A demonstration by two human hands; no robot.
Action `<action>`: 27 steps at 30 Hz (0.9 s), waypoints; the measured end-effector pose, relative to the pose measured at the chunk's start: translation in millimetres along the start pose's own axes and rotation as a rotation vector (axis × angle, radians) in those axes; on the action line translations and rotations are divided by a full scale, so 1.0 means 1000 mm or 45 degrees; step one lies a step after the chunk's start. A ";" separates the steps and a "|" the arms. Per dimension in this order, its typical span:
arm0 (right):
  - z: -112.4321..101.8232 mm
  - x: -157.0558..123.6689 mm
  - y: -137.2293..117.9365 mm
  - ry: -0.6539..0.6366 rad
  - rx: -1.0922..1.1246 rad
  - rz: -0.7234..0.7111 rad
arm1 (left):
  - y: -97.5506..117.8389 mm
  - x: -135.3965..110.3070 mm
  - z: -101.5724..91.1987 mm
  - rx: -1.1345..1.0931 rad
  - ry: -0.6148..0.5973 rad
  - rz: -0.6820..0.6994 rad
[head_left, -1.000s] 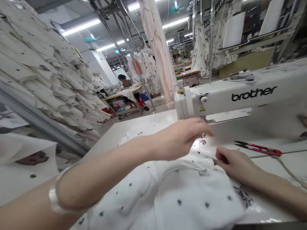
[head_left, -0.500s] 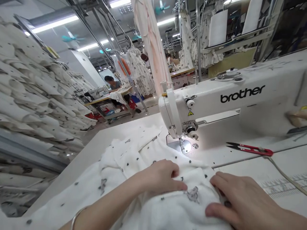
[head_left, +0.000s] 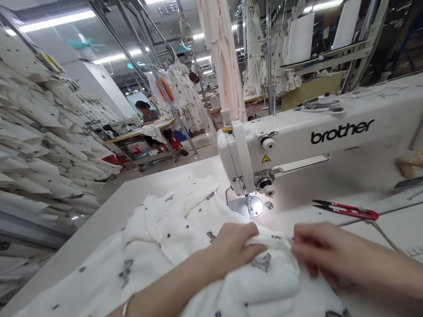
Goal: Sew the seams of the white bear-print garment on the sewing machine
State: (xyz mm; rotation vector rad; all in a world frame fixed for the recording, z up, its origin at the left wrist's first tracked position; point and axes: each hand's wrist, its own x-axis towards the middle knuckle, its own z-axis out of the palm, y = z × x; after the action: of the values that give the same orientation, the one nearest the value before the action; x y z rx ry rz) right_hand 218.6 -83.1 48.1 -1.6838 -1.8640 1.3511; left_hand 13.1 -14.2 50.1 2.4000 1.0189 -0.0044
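A white fabric piece with small dark prints lies bunched on the sewing table, in front of the white Brother sewing machine. My left hand rests on the cloth with its fingers curled over a fold just short of the needle and presser foot. My right hand is beside it on the right, motion-blurred, with fingertips pinching the fabric's edge. Both hands hold the same fold, a hand's width before the needle plate.
Red thread snips lie on the table right of the needle. Stacks of printed white fabric pieces rise on the left. Hanging garments and metal racks stand behind. Another person sits at a far table.
My left hand came back from near the needle onto the cloth. The bunched fabric has been drawn closer to the presser foot, and my right hand shifted up along its edge.
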 end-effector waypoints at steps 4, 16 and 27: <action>-0.013 0.022 -0.008 0.346 -0.653 -0.099 | -0.002 -0.011 0.023 0.199 0.095 0.119; 0.014 0.015 -0.017 0.150 -0.809 -0.227 | 0.004 -0.016 0.020 0.283 0.339 0.618; 0.006 0.000 -0.005 0.298 -0.133 -0.582 | 0.027 -0.003 0.008 -0.182 0.149 0.244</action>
State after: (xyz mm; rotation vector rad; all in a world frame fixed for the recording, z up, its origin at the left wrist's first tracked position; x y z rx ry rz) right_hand 211.4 -85.4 48.6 -1.2798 -2.0385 0.8516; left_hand 30.9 -35.7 56.2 2.3782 0.8062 0.2712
